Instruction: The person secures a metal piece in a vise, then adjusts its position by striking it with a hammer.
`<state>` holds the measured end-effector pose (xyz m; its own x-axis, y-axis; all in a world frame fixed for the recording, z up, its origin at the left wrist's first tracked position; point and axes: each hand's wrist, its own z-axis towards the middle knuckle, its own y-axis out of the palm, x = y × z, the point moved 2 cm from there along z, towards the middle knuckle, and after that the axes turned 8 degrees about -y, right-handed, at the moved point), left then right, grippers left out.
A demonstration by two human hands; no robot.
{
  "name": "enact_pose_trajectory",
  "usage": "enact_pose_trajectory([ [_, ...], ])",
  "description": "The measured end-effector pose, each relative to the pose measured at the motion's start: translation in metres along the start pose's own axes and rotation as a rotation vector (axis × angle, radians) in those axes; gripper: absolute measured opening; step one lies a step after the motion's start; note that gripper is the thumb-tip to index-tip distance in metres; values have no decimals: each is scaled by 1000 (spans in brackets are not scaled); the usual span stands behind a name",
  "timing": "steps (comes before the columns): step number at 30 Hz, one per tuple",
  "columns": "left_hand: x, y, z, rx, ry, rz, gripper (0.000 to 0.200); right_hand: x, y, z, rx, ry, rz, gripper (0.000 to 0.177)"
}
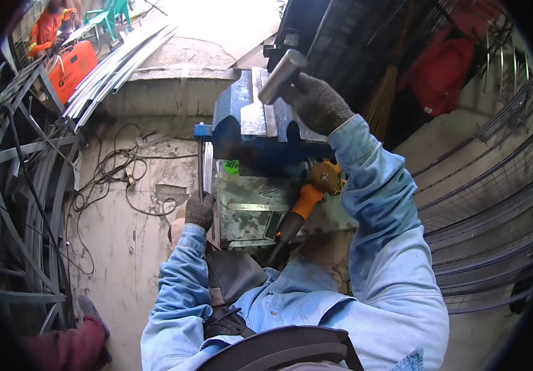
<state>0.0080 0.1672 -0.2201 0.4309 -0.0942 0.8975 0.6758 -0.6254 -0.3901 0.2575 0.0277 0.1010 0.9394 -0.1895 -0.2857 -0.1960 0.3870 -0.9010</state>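
My right hand [316, 104], in a dark work glove, is closed round a hammer; its thick cylindrical steel head [282, 76] is raised over the blue bench vise [228, 114]. A flat metal piece [254, 117] lies along the top of the vise, near the jaws. Lower on the left, my gloved left hand [200, 210] is closed round an upright metal bar [201, 167] beside the vise; its lower end is hidden. Between my arms an orange angle grinder [307, 201] rests on the worktop [248, 226], its round disc [325, 177] toward the vise.
Tangled black cable [102, 176] covers part of the floor at left. Metal frames [25, 204] and long strips [118, 68] lie beyond, near an orange machine [75, 71] and a person in orange [45, 31]. Wire mesh panels [489, 216] stand at right. Another person's maroon sleeve [65, 346] shows lower left.
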Motion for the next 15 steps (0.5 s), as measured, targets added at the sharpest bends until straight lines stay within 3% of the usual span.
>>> enact_pose_trajectory([
  [3, 4, -1, -2, -15, 28, -24, 29, -3, 15, -8, -128, 67, -81, 37],
  [4, 6, -2, -4, -8, 18, -5, 28, -54, -7, -16, -229, 294, -197, 40],
  [7, 4, -2, 2, -7, 0, 20, 29, -39, -9, -3, -184, 305, -74, 43],
  [9, 2, 0, 0, 6, 47, 1, 30, -3, 7, 5, -119, 193, 25, 43],
  [11, -2, 1, -3, 1, 31, 18, 31, 3, 8, 6, 81, 59, 146, 41],
  [15, 2, -2, 2, 18, 60, 73, 32, -15, 9, 15, -217, 278, -117, 35],
])
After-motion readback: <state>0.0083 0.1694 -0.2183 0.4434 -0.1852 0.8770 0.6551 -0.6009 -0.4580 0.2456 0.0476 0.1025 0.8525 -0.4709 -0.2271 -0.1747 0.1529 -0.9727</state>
